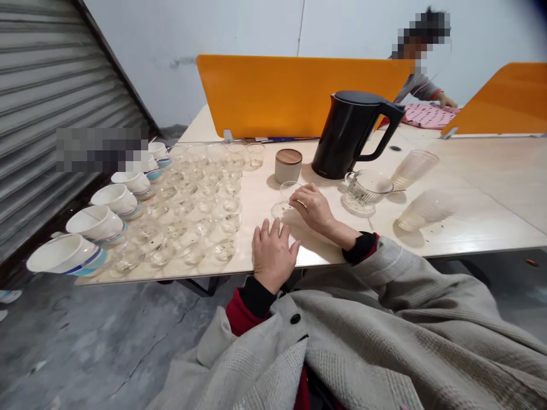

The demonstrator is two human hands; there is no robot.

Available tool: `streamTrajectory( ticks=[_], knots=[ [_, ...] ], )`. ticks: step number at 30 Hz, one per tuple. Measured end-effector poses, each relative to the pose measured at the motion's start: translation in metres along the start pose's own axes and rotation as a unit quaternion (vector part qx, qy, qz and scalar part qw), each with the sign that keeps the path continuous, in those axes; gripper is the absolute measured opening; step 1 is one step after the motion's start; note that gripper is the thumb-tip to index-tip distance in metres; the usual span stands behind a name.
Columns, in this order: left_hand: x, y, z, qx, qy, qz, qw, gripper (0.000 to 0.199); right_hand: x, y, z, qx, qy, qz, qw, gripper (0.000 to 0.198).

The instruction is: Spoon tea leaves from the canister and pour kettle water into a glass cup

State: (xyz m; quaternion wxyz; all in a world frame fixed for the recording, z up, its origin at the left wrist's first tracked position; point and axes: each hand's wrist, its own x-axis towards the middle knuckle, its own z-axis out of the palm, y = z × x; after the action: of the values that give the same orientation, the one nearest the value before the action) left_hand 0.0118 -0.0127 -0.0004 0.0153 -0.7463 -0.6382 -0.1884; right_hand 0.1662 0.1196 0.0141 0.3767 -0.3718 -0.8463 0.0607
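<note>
My right hand [316, 210] is closed, its fingertips pinching the right side of a small clear glass cup [287, 196] over the table. A lidded canister [288, 169], pale with a wooden top, stands just behind this cup. My left hand [274, 253] lies palm down near the table's front edge, fingers outstretched, holding nothing. To its left, rows of small clear glass cups [205, 208] cover the table, several with dark bits at the bottom. Right of my right hand, a ribbed glass cup [368, 187] with a handle sits on a glass saucer [358, 206].
A black electric kettle [347, 136] stands behind the ribbed cup. Stacks of clear plastic cups [425, 210] lie at the right. White mugs [113, 199] line the left edge. An orange divider [294, 94] crosses the back; beyond it a person handles pink cloth [427, 115].
</note>
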Motion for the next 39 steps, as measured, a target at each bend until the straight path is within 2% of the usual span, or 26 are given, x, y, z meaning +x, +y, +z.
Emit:
streamTrajectory(
  ticks=[2,5,7,10,14,18,23,27,30,32,36,39],
  knots=[
    [0.0,0.0,0.0,-0.009,0.004,0.002,1.0,0.049,0.001,-0.003,-0.007,-0.012,0.005,-0.009,1.0,0.016],
    [0.0,0.0,0.0,-0.019,0.009,0.004,1.0,0.047,0.007,-0.001,-0.027,-0.044,0.054,-0.005,0.998,0.035],
    [-0.001,0.0,0.0,-0.021,0.01,0.003,1.0,0.047,0.019,0.007,-0.04,-0.063,0.085,0.022,0.994,0.041],
    [-0.001,0.0,0.0,-0.024,0.009,-0.001,1.0,0.047,0.046,0.025,-0.047,-0.072,0.096,0.076,0.99,0.047],
    [0.0,0.001,0.0,-0.022,0.011,-0.002,1.0,0.046,0.086,0.048,-0.03,-0.053,0.047,0.143,0.987,0.07],
    [-0.001,0.0,0.002,-0.028,0.014,-0.001,1.0,0.047,0.116,0.063,0.0,-0.04,-0.016,0.166,0.985,0.089],
    [-0.002,-0.001,0.003,-0.037,0.023,-0.001,0.999,0.045,0.128,0.079,0.026,-0.02,-0.009,0.197,0.98,0.076],
    [-0.001,-0.001,0.002,-0.045,0.016,-0.005,0.999,0.045,0.126,0.087,0.028,-0.031,0.022,0.206,0.978,0.077],
    [-0.001,-0.001,0.001,-0.048,0.013,-0.008,0.999,0.046,0.124,0.085,0.013,-0.044,0.07,0.19,0.978,0.08],
    [-0.001,-0.001,0.001,-0.05,0.014,-0.007,0.999,0.046,0.122,0.076,-0.007,-0.048,0.105,0.165,0.979,0.076],
    [-0.002,-0.002,0.004,-0.061,0.016,-0.006,0.998,0.047,0.104,0.041,-0.063,-0.071,0.141,0.132,0.979,0.075],
    [-0.003,-0.007,0.007,-0.097,0.041,-0.008,0.994,0.05,0.073,0.008,-0.103,-0.093,0.145,0.105,0.98,0.077]
  ],
)
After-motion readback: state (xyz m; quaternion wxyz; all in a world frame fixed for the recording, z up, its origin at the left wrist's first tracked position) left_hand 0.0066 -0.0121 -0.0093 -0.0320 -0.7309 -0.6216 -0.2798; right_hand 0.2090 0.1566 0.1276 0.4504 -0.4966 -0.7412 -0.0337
